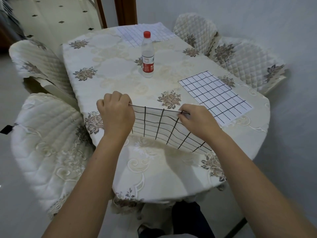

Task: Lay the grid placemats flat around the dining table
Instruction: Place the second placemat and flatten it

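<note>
table (111, 71): placemat (154, 125) between both grips (116, 114) (197, 122)

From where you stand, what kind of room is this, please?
Most likely a home dining room: a table under a floral tablecloth, chairs in quilted covers round it, and a grid placemat lying flat at one seat.

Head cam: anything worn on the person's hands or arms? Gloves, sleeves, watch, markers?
Nothing worn. Left hand and right hand are bare: no gloves, rings or markers show. Left forearm and right forearm are bare down to the frame edge, with no sleeve, watch or wristband.
</note>
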A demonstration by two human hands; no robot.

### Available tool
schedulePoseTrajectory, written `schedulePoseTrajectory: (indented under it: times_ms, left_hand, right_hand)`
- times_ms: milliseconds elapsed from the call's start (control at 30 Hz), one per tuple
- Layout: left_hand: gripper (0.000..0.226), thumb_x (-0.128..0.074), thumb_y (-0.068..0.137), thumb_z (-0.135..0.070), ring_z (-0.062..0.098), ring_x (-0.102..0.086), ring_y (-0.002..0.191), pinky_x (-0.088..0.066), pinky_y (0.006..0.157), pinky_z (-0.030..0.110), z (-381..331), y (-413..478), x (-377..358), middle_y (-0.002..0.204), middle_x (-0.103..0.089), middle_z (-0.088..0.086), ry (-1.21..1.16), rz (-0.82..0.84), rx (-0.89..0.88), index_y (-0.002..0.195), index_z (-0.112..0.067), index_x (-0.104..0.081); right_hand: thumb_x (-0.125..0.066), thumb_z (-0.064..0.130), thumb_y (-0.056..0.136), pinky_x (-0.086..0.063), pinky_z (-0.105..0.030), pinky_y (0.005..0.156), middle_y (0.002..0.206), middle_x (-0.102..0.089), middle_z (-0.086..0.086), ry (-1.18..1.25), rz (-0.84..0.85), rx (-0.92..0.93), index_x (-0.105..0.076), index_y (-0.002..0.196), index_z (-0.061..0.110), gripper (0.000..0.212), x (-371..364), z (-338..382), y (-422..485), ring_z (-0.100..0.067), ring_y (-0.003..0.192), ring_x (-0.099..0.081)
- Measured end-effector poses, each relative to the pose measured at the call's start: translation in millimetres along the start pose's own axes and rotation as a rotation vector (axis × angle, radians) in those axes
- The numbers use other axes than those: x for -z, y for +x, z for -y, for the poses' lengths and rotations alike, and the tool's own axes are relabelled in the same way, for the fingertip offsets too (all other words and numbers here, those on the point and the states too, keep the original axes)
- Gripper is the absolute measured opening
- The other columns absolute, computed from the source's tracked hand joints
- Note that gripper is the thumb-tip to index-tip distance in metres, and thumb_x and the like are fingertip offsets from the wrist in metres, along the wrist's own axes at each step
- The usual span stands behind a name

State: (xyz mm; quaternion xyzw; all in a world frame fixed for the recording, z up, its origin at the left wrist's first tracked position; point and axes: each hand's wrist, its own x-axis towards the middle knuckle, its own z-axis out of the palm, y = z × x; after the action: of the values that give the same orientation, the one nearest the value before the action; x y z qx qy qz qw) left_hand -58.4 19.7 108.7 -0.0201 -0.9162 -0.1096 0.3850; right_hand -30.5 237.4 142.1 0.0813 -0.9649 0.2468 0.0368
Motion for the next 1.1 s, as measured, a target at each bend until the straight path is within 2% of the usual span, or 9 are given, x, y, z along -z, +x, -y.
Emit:
schedulePoseTrajectory:
  times_ms: [100, 167, 300, 433, 533, 633, 767, 933, 1100]
  left_hand:
    - [0.015, -0.051, 0.067, 0.006, 0.033, -0.053, 0.07, -0.025, 0.075, 0.034, 9.1, 13.0, -1.6, 0.071, -0.058, 0.012, 0.019, -0.076, 0.046, 0.066, -0.007, -0.059]
    - [0.015, -0.05, 0.068, 0.007, 0.037, -0.055, 0.078, -0.034, 0.089, 0.046, 14.8, 27.0, -4.0, 0.076, -0.059, 0.016, 0.031, -0.105, 0.081, 0.067, -0.005, -0.06]
    - [0.016, -0.053, 0.068, 0.009, 0.043, -0.057, 0.09, -0.033, 0.095, 0.066, 22.2, 58.2, -25.0, 0.086, -0.06, 0.019, 0.069, -0.054, 0.098, 0.066, -0.005, -0.06]
    - [0.018, -0.055, 0.065, 0.015, 0.05, -0.054, 0.106, -0.032, 0.093, 0.071, 13.7, 75.0, -70.0, 0.096, -0.062, 0.025, 0.061, 0.155, 0.047, 0.071, -0.001, -0.062]
    - [0.028, -0.05, 0.076, 0.011, 0.048, -0.033, 0.131, -0.019, 0.103, 0.066, -2.4, 68.2, -103.4, 0.131, -0.047, 0.03, 0.047, 0.389, 0.016, 0.1, 0.002, -0.063]
    - [0.043, -0.039, 0.093, -0.004, 0.033, -0.008, 0.143, -0.007, 0.111, 0.056, -15.7, 45.0, -130.8, 0.153, -0.018, 0.019, 0.051, 0.701, 0.007, 0.135, -0.005, -0.041]
    - [0.046, -0.029, 0.1, -0.023, 0.025, 0.001, 0.144, -0.006, 0.113, 0.052, -21.3, 0.0, -150.6, 0.156, -0.005, 0.01, 0.085, 1.026, 0.01, 0.144, -0.013, -0.023]
    - [0.049, -0.028, 0.1, -0.034, 0.027, 0.0, 0.143, -0.011, 0.112, 0.054, -8.4, -32.5, -155.7, 0.156, -0.003, 0.008, 0.123, 1.193, -0.02, 0.145, -0.015, -0.019]
    - [0.049, -0.028, 0.099, -0.034, 0.029, -0.005, 0.143, -0.012, 0.112, 0.051, 7.9, -36.2, -153.4, 0.156, -0.005, 0.01, 0.164, 1.196, -0.067, 0.144, -0.019, -0.018]
  right_hand:
    - [-0.055, 0.017, 0.09, -0.035, -0.021, 0.06, 0.064, -0.05, 0.011, 0.181, 0.061, -0.002, -0.053, 0.071, 0.02, 0.02, 1.8, 8.7, 8.2, -0.011, 0.069, -0.05]
    - [-0.056, 0.014, 0.09, -0.032, -0.01, 0.056, 0.063, -0.045, 0.015, 0.309, 0.11, 0.012, -0.047, 0.064, 0.027, 0.03, 2.6, 16.7, 17.8, 0.0, 0.061, -0.043]
    - [-0.057, 0.014, 0.089, -0.028, -0.023, 0.056, 0.06, -0.039, 0.005, 0.489, 0.201, 0.001, -0.049, 0.063, 0.018, 0.028, -11.2, 14.8, 40.9, -0.004, 0.056, -0.037]
    - [-0.055, 0.016, 0.091, -0.025, -0.027, 0.057, 0.063, -0.034, 0.003, 0.556, 0.239, -0.126, -0.04, 0.063, 0.016, 0.032, -37.4, -10.7, 64.9, -0.01, 0.058, -0.033]
    - [-0.053, 0.015, 0.092, -0.022, -0.026, 0.054, 0.06, -0.028, 0.003, 0.615, 0.249, -0.27, -0.035, 0.059, 0.017, 0.038, -60.8, -34.2, 74.4, -0.01, 0.054, -0.03]
    - [-0.052, 0.015, 0.092, -0.026, -0.027, 0.055, 0.06, -0.034, 0.003, 0.583, 0.269, -0.371, -0.041, 0.063, 0.014, 0.031, -87.7, -58.0, 78.7, -0.01, 0.056, -0.035]
    - [-0.05, 0.015, 0.092, -0.024, -0.025, 0.054, 0.063, -0.032, 0.003, 0.567, 0.288, -0.487, -0.034, 0.063, 0.016, 0.033, -119.9, -83.5, 79.1, -0.011, 0.058, -0.033]
    - [-0.047, 0.017, 0.093, -0.027, -0.022, 0.052, 0.064, -0.037, 0.006, 0.457, 0.278, -0.543, -0.035, 0.063, 0.021, 0.033, -135.0, -96.9, 75.6, -0.013, 0.062, -0.039]
    - [-0.045, 0.02, 0.094, -0.037, -0.029, 0.065, 0.081, -0.054, -0.004, 0.346, 0.262, -0.581, -0.052, 0.094, 0.008, 0.014, -137.3, -97.9, 69.7, -0.022, 0.078, -0.051]
